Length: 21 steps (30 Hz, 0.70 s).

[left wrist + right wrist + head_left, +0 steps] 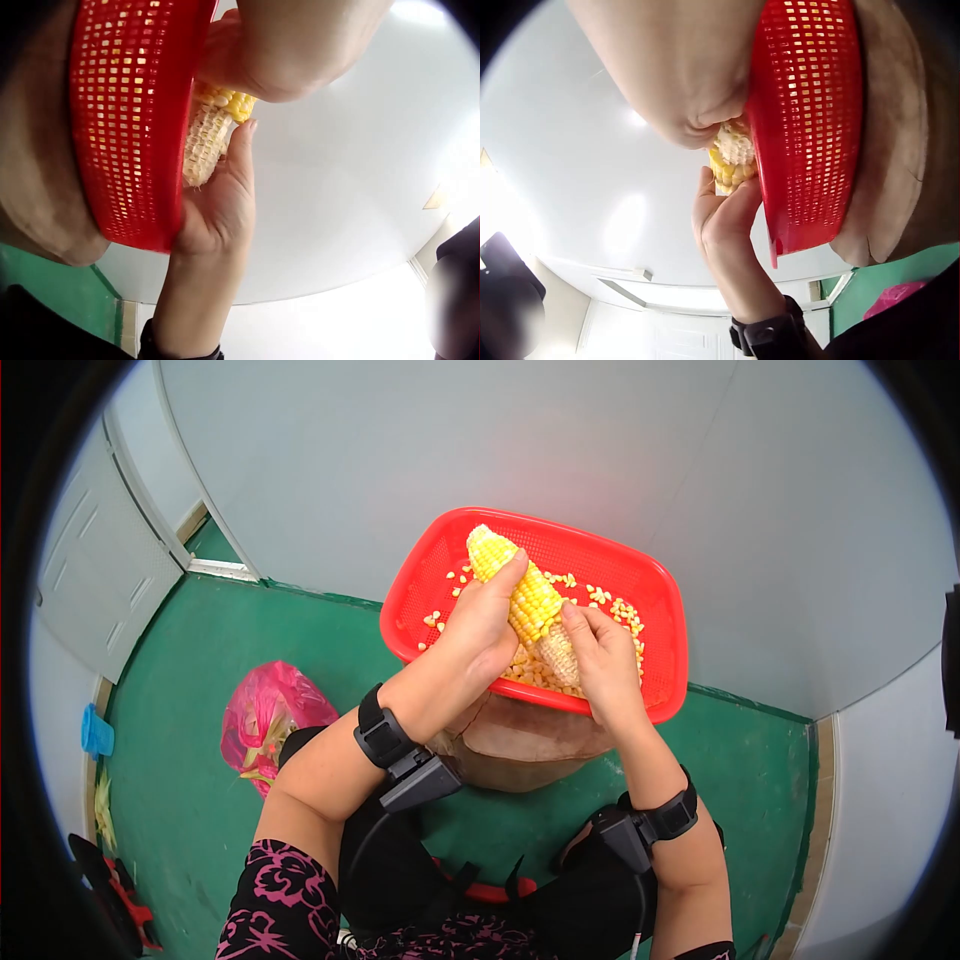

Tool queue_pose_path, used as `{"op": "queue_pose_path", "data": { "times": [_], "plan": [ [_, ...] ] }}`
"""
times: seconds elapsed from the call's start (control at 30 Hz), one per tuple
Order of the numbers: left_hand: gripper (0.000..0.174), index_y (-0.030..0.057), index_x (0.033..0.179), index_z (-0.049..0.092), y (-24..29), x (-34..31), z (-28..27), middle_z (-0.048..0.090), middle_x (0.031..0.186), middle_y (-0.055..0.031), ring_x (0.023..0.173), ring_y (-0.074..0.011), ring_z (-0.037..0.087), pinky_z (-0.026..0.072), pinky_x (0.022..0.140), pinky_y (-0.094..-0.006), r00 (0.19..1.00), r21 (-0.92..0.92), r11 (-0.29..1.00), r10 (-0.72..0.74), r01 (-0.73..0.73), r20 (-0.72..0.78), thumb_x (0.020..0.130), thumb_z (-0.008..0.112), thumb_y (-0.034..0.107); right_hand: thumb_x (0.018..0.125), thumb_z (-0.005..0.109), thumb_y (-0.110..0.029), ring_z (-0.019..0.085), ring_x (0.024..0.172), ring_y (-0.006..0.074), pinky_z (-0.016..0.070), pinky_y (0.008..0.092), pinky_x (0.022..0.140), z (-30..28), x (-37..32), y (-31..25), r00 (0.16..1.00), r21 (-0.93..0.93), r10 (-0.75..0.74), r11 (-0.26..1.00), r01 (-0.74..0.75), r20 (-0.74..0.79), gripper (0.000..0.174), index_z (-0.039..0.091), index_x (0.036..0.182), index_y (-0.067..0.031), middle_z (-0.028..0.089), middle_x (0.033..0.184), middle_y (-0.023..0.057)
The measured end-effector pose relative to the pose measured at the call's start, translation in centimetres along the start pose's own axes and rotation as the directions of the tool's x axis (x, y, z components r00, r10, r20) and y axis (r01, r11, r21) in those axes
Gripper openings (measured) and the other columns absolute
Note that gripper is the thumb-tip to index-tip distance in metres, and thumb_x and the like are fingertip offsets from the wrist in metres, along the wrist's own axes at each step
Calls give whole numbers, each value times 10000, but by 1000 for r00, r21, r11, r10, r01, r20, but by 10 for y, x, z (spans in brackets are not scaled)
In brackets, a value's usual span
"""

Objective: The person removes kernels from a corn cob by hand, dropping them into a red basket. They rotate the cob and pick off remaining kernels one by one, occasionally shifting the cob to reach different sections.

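Observation:
An ear of corn [515, 582] slants across the red plastic basket [655, 575] in the head view. Its upper part carries yellow kernels, while the lower end is a bare pale cob [204, 146]. My left hand [482, 615] grips the kernel-covered part, thumb along its side. At the lower end my right hand [605, 660] holds the cob, with the thumb right at the edge of the remaining kernels. Loose kernels [625, 612] lie in the basket beneath, several of them heaped below the hands. From the right wrist view, the cob's bare end [736, 144] shows above the yellow kernels.
The basket rests on a brown, rounded stump-like support [525, 745] between the knees. To the left, a pink plastic bag [275, 710] with husks sits on the green floor [180, 760]. A grey wall [600, 450] rises close behind the basket. A blue container [97, 732] stands far left.

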<state>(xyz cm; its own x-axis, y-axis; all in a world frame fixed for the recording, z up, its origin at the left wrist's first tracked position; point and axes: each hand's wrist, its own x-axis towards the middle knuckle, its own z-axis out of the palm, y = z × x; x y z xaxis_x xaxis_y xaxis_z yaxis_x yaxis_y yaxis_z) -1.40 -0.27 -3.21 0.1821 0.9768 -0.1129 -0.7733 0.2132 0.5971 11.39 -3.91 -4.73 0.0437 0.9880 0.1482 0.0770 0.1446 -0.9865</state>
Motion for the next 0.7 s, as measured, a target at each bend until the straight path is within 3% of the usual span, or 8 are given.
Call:
{"op": "queue_pose_path", "data": {
  "times": [0.07, 0.17, 0.37, 0.47, 0.57, 0.7],
  "plan": [
    [292, 3, 1095, 474, -1, 1, -2, 538, 1083, -99, 986, -202, 529, 428, 864, -350, 1000, -4, 1000, -8, 8, 10, 871, 533, 180, 895, 489, -253, 550, 708, 129, 434, 272, 660, -1, 1, 4, 999, -105, -31, 994, 27, -31, 320, 585, 953, 46, 606, 755, 107],
    [288, 2, 1091, 477, 0, -1, 1, 539, 1079, -99, 989, -198, 527, 427, 865, -350, 1000, 28, 999, 24, -24, -3, 875, 529, 185, 902, 471, -255, 549, 706, 142, 429, 281, 655, -2, 2, 5, 999, -89, -37, 995, 37, 3, 325, 578, 959, 47, 593, 757, 121],
    [296, 20, 1098, 463, 0, 8, -8, 537, 1059, -84, 982, -189, 527, 428, 861, -341, 999, 19, 1000, 23, -22, -24, 855, 563, 154, 883, 514, -225, 558, 750, 120, 445, 252, 685, 4, 2, -2, 1000, 179, -3, 984, 2, 3, 300, 588, 978, 50, 613, 848, 89],
    [323, 30, 1094, 456, 0, 5, -3, 535, 1039, -79, 969, -191, 534, 449, 839, -343, 991, 83, 996, 53, -43, -122, 830, 601, 148, 862, 546, -162, 564, 778, 110, 459, 236, 695, 2, 0, -5, 1000, 136, 17, 991, -20, 20, 260, 583, 1016, 44, 612, 887, 87],
    [331, 38, 1083, 459, 6, 5, -1, 539, 1012, -74, 940, -196, 549, 482, 800, -351, 998, 18, 1000, 12, -11, -57, 818, 620, 152, 847, 558, -117, 567, 772, 105, 468, 231, 677, -2, -1, -8, 994, 311, 84, 945, -101, 67, 247, 573, 1039, 38, 606, 897, 91],
    [319, 47, 1080, 461, 5, 7, 0, 547, 993, -69, 897, -197, 567, 507, 764, -358, 998, -20, 1000, 8, -10, -63, 820, 616, 148, 851, 560, -129, 569, 810, 104, 478, 226, 690, -9, 2, 0, 986, 325, 151, 931, -166, 71, 248, 556, 1049, 21, 597, 939, 70]
  ]
}}
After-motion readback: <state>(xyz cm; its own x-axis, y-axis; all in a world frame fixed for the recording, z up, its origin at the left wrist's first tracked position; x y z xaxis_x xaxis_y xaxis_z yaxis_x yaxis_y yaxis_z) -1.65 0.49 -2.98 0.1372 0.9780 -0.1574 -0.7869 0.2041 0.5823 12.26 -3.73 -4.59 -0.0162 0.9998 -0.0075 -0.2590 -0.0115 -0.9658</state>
